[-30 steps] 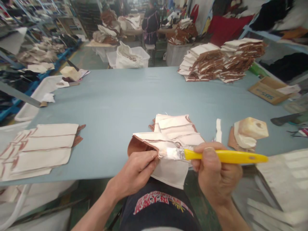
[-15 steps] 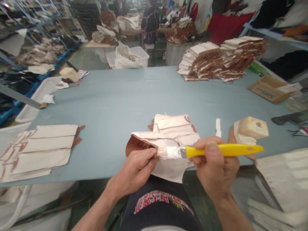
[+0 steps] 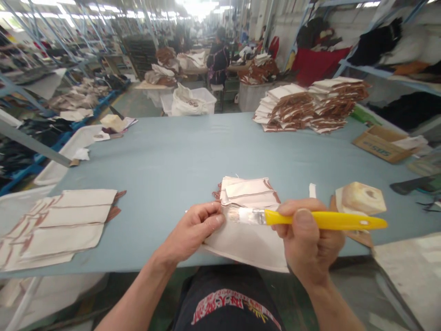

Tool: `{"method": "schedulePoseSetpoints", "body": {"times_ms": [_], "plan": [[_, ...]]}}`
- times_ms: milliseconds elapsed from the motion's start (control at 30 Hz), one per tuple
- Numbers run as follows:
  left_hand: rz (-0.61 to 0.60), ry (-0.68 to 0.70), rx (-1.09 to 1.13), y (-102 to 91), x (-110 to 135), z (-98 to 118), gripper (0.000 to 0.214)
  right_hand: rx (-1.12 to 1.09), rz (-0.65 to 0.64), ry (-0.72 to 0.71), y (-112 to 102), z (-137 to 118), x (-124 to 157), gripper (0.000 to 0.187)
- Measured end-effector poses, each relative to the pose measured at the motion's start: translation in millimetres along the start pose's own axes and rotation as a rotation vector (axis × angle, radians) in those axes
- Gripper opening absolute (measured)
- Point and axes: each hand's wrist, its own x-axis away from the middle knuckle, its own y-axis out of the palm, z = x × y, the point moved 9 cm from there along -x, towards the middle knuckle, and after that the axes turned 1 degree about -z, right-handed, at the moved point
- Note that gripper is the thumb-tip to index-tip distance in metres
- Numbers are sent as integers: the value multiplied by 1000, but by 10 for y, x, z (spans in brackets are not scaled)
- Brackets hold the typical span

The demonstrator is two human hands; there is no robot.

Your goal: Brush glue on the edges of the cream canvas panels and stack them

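Observation:
A yellow-handled paintbrush [image 3: 324, 219] is gripped in my right hand [image 3: 310, 239], its bristles pointing left. The bristle end touches or hovers just over a cream fabric piece [image 3: 248, 243] at the table's front edge; which of the two I cannot tell. My left hand [image 3: 196, 232] pinches the left edge of that piece between thumb and fingers, beside the bristles. Behind it lies a small pile of cream pieces with brown edges [image 3: 246, 188]. To the right of my right hand sits a yellowish block-like container [image 3: 361, 197] with a hole in it.
A fanned stack of cream pieces [image 3: 72, 216] lies on the blue-grey table [image 3: 165, 156] at left. Tall cream-and-brown stacks [image 3: 285, 108] stand at the back right, near a cardboard box [image 3: 384, 143]. A person [image 3: 218, 57] is at a far table.
The fabric piece has been turned flatter, so its brown inner side no longer shows and its cream face spreads wider. The paintbrush stays in my right hand. The view has tilted up.

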Motion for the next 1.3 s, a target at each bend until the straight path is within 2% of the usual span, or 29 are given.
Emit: {"method": "schedulePoseSetpoints", "body": {"times_ms": [133, 233, 267, 333, 400, 433, 567, 700, 867, 933, 1033, 1100, 1233, 1300], "plan": [[-102, -18, 120, 139, 40, -37, 47, 175, -170, -284, 191, -183, -19, 11], [-60, -14, 153, 119, 33, -79, 49, 225, -270, -392, 304, -238, -5, 8], [-33, -20, 166, 92, 27, -98, 48, 208, -252, -390, 284, -237, -7, 10], [-9, -32, 211, 58, 17, -129, 47, 159, -137, -352, 169, -212, -10, 15], [-27, -42, 257, 57, 19, -137, 49, 110, -12, -305, 49, -166, 11, 20], [-34, -46, 266, 57, 27, -137, 49, 102, 0, -279, 44, -132, 23, 22], [-47, -56, 225, 61, 84, -121, 46, 171, -126, -212, 243, 15, 24, 22], [-74, -29, 219, 77, 113, -91, 46, 314, -51, -221, 300, 75, -9, 20], [-109, -44, 273, 51, 52, -135, 49, 520, -134, -295, 517, 109, 35, 19], [-97, -17, 218, -19, 41, -135, 52, 549, -98, -302, 503, 140, 12, 22], [-25, 105, -1, -204, 99, -83, 55, 589, -33, -262, 407, 212, -81, 28], [-23, 160, -130, -262, 179, -79, 52, 610, -1, -231, 342, 256, -147, 31], [-106, 200, -261, -171, 290, -129, 28, 617, 20, -189, 351, 404, -216, 36], [-97, 267, -340, -107, 307, -91, 28, 610, 5, -184, 422, 496, -214, 37]]}}
